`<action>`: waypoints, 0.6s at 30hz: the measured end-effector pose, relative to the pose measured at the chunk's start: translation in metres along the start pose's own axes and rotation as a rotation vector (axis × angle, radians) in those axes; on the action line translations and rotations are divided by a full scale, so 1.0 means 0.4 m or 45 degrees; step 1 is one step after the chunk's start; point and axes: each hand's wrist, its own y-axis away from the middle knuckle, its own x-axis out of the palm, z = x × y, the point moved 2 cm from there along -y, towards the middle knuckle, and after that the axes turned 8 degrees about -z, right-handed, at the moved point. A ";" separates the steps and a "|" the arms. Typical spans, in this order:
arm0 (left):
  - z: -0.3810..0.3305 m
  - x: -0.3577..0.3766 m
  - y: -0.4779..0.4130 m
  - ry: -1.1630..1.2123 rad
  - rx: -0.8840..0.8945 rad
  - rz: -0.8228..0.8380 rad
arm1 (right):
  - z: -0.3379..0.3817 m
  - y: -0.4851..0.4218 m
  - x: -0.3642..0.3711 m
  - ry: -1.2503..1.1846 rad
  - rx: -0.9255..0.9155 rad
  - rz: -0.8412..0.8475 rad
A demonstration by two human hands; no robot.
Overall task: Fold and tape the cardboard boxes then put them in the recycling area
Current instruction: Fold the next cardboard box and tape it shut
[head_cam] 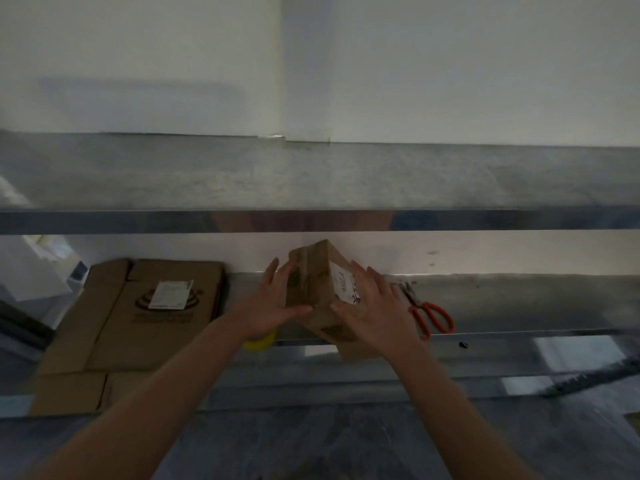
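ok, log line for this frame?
small box: tilted, between hands | left hand: flat on left face | right hand: flat on labelled face | scissors: right, untouched | flattened box: left

a small brown box [313, 289] stands tilted beside a flattened brown box [145, 317] lying flat.

orange-handled scissors [415, 313] lie on the lower metal shelf [519, 303] at four o'clock, blades toward eleven. a small black bit [463, 345] sits near them at five o'clock. a white wall [207, 64] fills twelve o'clock.
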 end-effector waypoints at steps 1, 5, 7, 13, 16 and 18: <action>-0.001 0.005 0.000 0.153 -0.050 0.072 | 0.005 -0.006 0.010 -0.125 0.102 0.091; -0.027 0.004 -0.003 0.390 0.059 0.179 | 0.035 0.008 0.023 -0.794 0.151 0.117; -0.046 -0.007 -0.014 0.379 0.206 0.108 | 0.042 0.017 0.027 -0.976 0.092 0.136; -0.067 0.000 -0.033 0.422 0.333 0.046 | -0.033 0.002 0.018 -1.059 0.333 -0.006; -0.084 0.047 -0.040 0.295 0.340 0.054 | -0.077 0.002 0.027 -0.904 0.272 0.018; -0.091 0.074 -0.053 0.217 0.331 0.056 | -0.101 0.011 0.046 -0.888 0.275 0.023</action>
